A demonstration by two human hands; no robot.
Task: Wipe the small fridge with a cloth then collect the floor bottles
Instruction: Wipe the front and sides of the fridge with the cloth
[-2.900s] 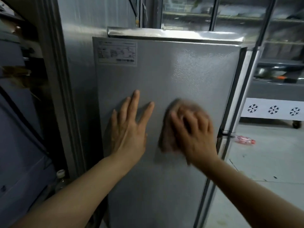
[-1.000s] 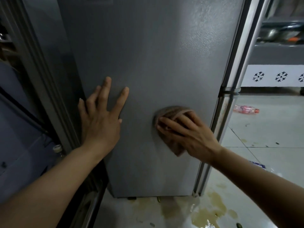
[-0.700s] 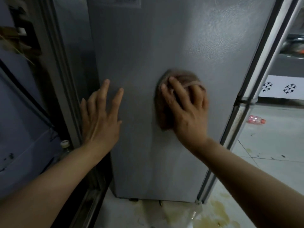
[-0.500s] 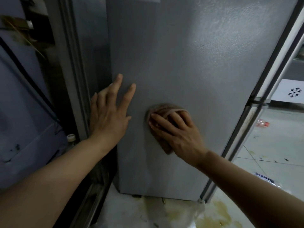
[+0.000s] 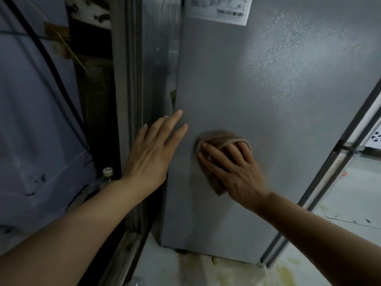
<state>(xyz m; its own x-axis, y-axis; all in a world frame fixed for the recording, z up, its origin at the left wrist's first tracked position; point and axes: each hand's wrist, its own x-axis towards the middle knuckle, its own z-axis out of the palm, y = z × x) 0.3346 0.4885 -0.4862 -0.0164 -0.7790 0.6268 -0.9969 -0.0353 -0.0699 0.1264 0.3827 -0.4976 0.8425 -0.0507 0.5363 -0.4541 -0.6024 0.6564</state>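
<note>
Fridge (image 5: 288,100): grey side panel fills view; seen closer and further left than 0.5 s ago, label (image 5: 219,9) now back in at top.
Floor (image 5: 206,271): stained yellow below fridge.
L hand (image 5: 150,153): laid flat at panel's left edge, fingers straight, spread; shifted lower-left vs. earlier.
R hand (image 5: 231,170): pressed on cloth (image 5: 218,139), fingers spread over it, same as before.
Cloth: brown, held against mid-panel, just right of L hand.
Bottle (image 5: 107,176): capped, in the dark gap left of fridge, partly hidden.
</note>
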